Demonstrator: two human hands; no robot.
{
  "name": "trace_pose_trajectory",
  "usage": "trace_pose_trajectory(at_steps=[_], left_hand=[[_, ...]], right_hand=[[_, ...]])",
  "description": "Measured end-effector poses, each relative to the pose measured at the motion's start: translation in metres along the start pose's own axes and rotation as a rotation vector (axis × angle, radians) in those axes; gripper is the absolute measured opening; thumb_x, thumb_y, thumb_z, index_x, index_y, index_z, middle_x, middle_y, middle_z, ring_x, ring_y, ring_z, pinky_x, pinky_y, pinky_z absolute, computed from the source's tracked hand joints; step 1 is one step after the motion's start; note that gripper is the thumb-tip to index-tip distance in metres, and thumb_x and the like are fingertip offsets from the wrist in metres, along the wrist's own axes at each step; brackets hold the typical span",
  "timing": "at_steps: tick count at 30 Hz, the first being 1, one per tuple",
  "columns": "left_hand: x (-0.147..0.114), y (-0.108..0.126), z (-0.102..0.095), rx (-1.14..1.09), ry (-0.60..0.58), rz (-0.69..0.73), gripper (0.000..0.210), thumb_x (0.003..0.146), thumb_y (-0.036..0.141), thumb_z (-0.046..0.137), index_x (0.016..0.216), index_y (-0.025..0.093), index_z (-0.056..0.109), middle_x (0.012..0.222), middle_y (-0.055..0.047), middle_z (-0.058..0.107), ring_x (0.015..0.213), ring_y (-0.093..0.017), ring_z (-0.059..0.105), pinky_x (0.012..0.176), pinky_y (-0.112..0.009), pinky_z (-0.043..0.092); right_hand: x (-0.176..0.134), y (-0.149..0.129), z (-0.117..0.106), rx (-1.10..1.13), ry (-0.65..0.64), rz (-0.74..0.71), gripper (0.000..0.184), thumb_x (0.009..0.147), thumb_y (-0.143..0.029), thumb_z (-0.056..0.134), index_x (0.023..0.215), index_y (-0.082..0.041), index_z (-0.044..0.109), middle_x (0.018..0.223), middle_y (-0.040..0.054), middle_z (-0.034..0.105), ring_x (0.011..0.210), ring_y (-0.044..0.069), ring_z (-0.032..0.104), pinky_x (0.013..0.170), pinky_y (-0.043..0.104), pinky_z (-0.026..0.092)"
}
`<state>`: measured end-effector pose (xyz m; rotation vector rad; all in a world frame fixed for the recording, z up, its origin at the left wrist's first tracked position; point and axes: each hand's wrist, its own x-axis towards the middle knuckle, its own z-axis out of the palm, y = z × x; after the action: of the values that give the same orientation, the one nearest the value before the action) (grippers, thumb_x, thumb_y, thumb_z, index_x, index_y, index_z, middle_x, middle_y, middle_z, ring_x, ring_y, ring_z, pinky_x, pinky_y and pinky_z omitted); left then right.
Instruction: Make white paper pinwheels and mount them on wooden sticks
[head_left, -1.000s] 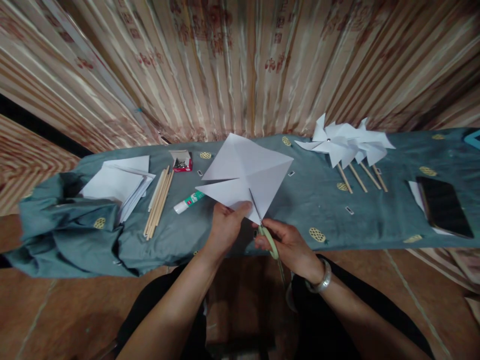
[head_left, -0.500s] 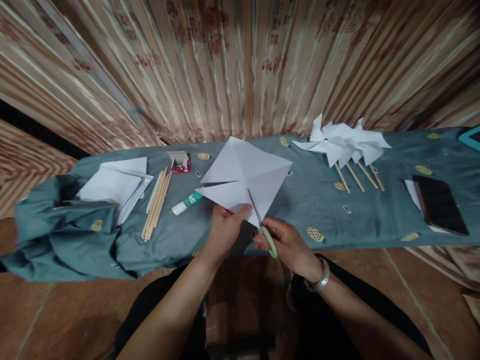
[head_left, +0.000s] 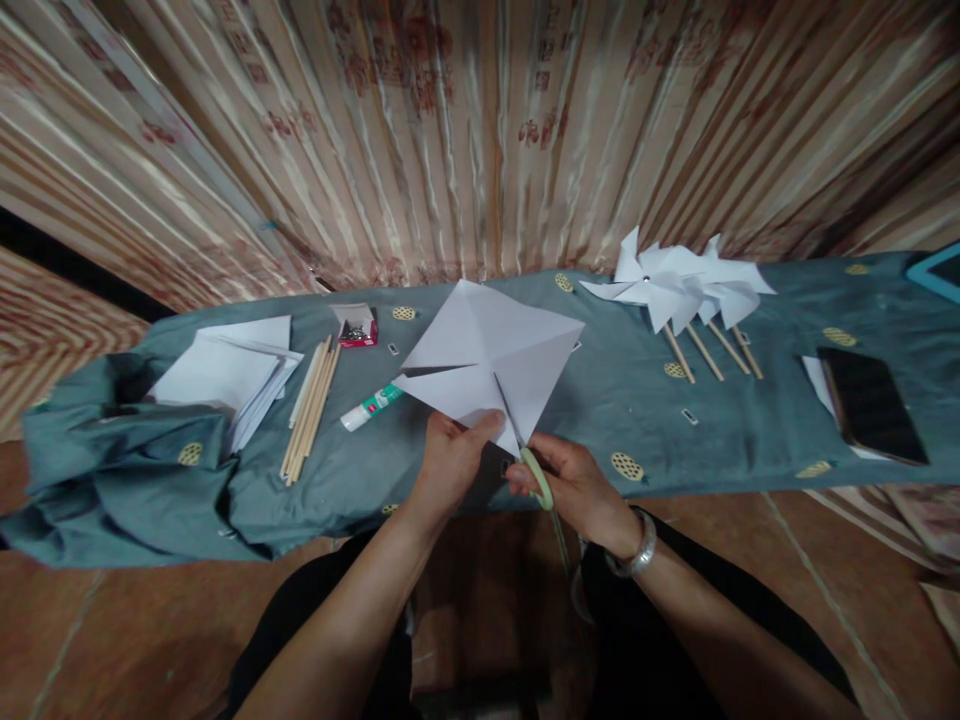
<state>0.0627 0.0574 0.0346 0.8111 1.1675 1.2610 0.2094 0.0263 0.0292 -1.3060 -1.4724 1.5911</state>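
Note:
A white square sheet of paper (head_left: 525,335), creased across the middle, is held above the table with one corner toward me. My left hand (head_left: 454,455) pinches its near edge, thumb on top and fingers hidden underneath. Slits run inward from the left corner and from the near corner. In my right hand (head_left: 581,490) is a pair of scissors (head_left: 538,478) with pale green handles. Their blades lie at the near slit, mostly hidden by the paper. Just left of the sheet, a glue stick (head_left: 373,408) lies on the cloth.
A green cloth (head_left: 630,420) covers the narrow table. Left lie folded papers (head_left: 214,370), wooden sticks (head_left: 313,410) and a small red box (head_left: 358,328) of metal pins. Right are several paper pinwheels (head_left: 682,285) on sticks and a dark phone (head_left: 874,405). A curtain (head_left: 480,140) hangs behind.
The view has shifted slightly, moving the table items a little leftward. Both hands keep their holds on the paper and scissors, with hardly any movement.

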Motion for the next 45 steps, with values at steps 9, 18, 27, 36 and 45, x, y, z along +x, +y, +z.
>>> trace_pose_trajectory(at_steps=[9,18,27,36,45], left_hand=[[0.000,-0.002,-0.002,-0.021,-0.005,0.000,0.015,0.062,0.022,0.073,0.074,0.015,0.070,0.073,-0.001,0.071,0.064,-0.015,0.061,0.067,-0.027,0.047],[0.000,-0.002,0.000,-0.049,-0.005,-0.013,0.016,0.062,0.021,0.072,0.077,0.015,0.071,0.075,-0.002,0.071,0.067,-0.015,0.062,0.069,-0.027,0.048],[0.008,0.006,-0.005,-0.109,0.062,0.005,0.022,0.058,0.022,0.077,0.078,0.015,0.071,0.076,-0.002,0.072,0.068,-0.016,0.064,0.071,-0.028,0.049],[0.017,0.018,-0.019,-0.104,0.114,0.052,0.020,0.057,0.022,0.076,0.075,0.020,0.070,0.074,0.000,0.072,0.070,-0.018,0.065,0.072,-0.029,0.048],[0.020,0.016,-0.036,-0.017,0.122,0.058,0.017,0.056,0.023,0.077,0.071,0.018,0.070,0.074,-0.002,0.072,0.068,-0.018,0.063,0.070,-0.028,0.048]], right_hand=[[0.001,-0.002,0.001,0.007,0.018,-0.005,0.031,0.078,-0.049,0.066,0.083,-0.019,0.063,0.062,-0.0012,0.066,0.057,0.013,0.060,0.054,0.022,0.043],[0.002,0.001,0.002,0.027,0.004,-0.012,0.031,0.079,-0.049,0.065,0.083,-0.018,0.062,0.064,-0.0008,0.066,0.058,0.013,0.060,0.055,0.022,0.042],[-0.001,0.002,-0.001,-0.037,-0.108,-0.012,0.040,0.081,-0.050,0.064,0.104,-0.018,0.063,0.076,0.0005,0.064,0.068,0.013,0.058,0.063,0.024,0.044],[-0.009,-0.008,-0.022,-0.143,-0.215,0.017,0.041,0.081,-0.052,0.062,0.103,-0.017,0.063,0.076,0.0000,0.062,0.068,0.013,0.055,0.065,0.025,0.043],[-0.013,-0.009,-0.050,0.035,-0.116,-0.053,0.051,0.082,-0.062,0.058,0.107,-0.017,0.063,0.079,0.0056,0.066,0.073,0.019,0.060,0.067,0.031,0.047]])
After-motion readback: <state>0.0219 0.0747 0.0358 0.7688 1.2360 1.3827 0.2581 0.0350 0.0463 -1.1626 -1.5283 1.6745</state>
